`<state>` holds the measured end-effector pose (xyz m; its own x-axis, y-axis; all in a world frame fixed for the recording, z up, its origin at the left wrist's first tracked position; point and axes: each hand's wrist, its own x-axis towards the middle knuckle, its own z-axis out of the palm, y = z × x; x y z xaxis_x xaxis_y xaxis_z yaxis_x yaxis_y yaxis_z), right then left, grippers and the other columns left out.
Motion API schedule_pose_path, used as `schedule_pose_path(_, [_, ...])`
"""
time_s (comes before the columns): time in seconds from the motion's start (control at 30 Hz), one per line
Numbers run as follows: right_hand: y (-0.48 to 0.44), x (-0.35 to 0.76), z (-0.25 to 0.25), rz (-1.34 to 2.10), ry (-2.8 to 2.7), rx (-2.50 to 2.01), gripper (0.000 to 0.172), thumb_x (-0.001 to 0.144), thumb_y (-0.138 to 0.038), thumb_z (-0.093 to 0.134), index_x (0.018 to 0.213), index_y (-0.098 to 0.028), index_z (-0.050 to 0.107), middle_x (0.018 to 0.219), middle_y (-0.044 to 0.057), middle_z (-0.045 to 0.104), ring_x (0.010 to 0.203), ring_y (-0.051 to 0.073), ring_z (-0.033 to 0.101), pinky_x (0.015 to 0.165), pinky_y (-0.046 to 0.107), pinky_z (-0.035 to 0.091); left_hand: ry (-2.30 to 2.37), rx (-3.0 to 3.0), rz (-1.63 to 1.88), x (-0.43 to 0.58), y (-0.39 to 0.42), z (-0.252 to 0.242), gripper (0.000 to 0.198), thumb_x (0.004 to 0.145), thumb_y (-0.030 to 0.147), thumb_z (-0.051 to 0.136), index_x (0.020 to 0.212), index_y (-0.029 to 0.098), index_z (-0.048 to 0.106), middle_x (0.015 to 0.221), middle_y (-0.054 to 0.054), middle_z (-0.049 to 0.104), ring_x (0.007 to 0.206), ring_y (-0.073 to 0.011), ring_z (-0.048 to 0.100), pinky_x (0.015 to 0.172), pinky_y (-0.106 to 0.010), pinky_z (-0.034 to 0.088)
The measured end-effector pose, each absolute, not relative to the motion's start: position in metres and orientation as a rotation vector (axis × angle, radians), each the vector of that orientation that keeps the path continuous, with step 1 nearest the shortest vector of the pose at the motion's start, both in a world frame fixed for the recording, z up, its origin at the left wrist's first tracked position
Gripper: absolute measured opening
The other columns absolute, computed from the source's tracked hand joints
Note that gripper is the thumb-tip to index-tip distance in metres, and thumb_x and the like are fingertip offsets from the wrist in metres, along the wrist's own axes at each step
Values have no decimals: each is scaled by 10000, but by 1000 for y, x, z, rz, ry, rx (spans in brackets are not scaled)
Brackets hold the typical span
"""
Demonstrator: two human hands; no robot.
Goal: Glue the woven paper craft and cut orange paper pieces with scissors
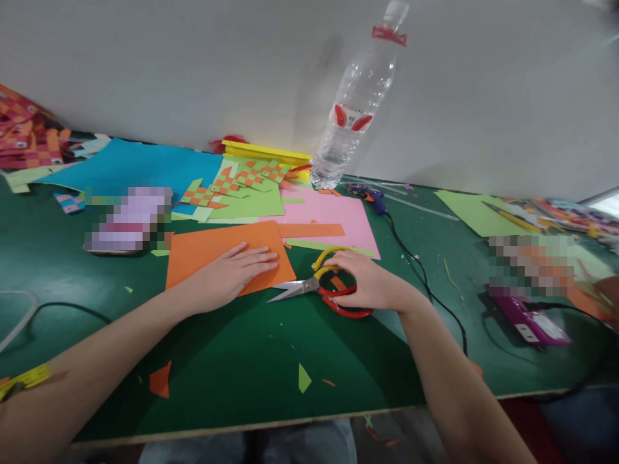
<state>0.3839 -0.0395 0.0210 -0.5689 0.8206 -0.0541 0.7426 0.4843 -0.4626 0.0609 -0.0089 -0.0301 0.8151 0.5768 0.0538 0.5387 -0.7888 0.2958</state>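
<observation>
My left hand (235,270) lies flat with its fingers stretched out over an orange sheet of paper (193,254). A pair of scissors (310,285) with one yellow and one red handle loop is in my right hand (370,280), the fingers through the loops. Its blades are parted and point left, at the sheet's lower right edge. Just behind the sheet, an orange paper strip (314,230) rests on pink paper (355,216). Woven orange and green paper fish (229,182) lie on green paper (268,205) farther back.
A plastic bottle (358,96) stands against the wall. A phone (130,219) lies at left near blue paper (159,164). At right are a glue gun (374,196) with its black cord, a purple power strip (527,319) and green paper (478,212). Paper scraps (304,378) lie near the front edge.
</observation>
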Motion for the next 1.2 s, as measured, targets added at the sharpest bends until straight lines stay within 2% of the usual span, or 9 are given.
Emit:
schedule_pose_path(0.1, [-39,387,20,653,-2546,-1379,452,703,-343,701,1139,-263,610,1203,65,618,1191,275,521,1027,465,400,979,2707,236,73,-17,-32,541,933,89,223,1411,252,415,1518,7,376,1421,-162,288,1195,-466,120])
schedule_pose_path(0.17, [-38,389,19,654,-2545,-1379,454,705,-350,701,1142,-265,608,1213,63,614,1196,273,519,1034,469,396,1058,2676,313,77,-19,-33,539,918,79,213,1386,211,445,1505,-27,400,1412,-180,305,1183,-463,183])
schedule_pose_path(0.3, [-36,390,18,664,-2540,-1378,462,707,-355,693,1154,-274,612,1219,62,611,1186,279,526,1026,484,400,1064,2620,459,68,-10,-28,422,985,232,230,1239,199,565,1355,-55,561,1302,-185,455,1148,-415,294])
schedule_pose_path(0.37, [-36,391,17,659,-2549,-1377,461,715,-360,685,1161,-272,611,1227,65,608,1188,281,525,1027,488,400,1033,2667,438,57,-2,-26,391,992,293,263,1190,219,592,1313,-43,592,1263,-188,491,1158,-425,273])
schedule_pose_path(0.53, [-35,390,15,599,-2574,-1368,539,727,-384,687,1241,-272,570,1291,67,577,1269,285,460,1075,495,353,1081,2739,400,45,9,-27,413,990,342,280,1281,202,537,1417,-61,495,1328,-216,416,1155,-425,269])
schedule_pose_path(0.77, [-37,380,12,542,-2553,-1373,605,719,-427,691,1279,-258,534,1317,95,548,1287,314,448,1081,527,343,1076,2719,390,49,9,-32,428,1002,365,272,1313,205,519,1443,-57,469,1351,-210,387,1158,-401,266])
schedule_pose_path(0.97, [-36,380,12,553,-2540,-1396,522,728,-384,684,1217,-253,555,1280,90,577,1232,302,507,1053,509,382,969,2730,286,49,12,-32,441,1014,281,219,1382,240,457,1498,-5,411,1399,-151,323,1199,-394,142])
schedule_pose_path(1.2, [-36,392,15,609,-2540,-1368,498,731,-378,694,1207,-297,574,1272,52,593,1241,284,512,1071,486,377,948,2733,283,48,14,-34,435,1013,286,242,1389,247,455,1499,8,409,1410,-138,304,1199,-372,128])
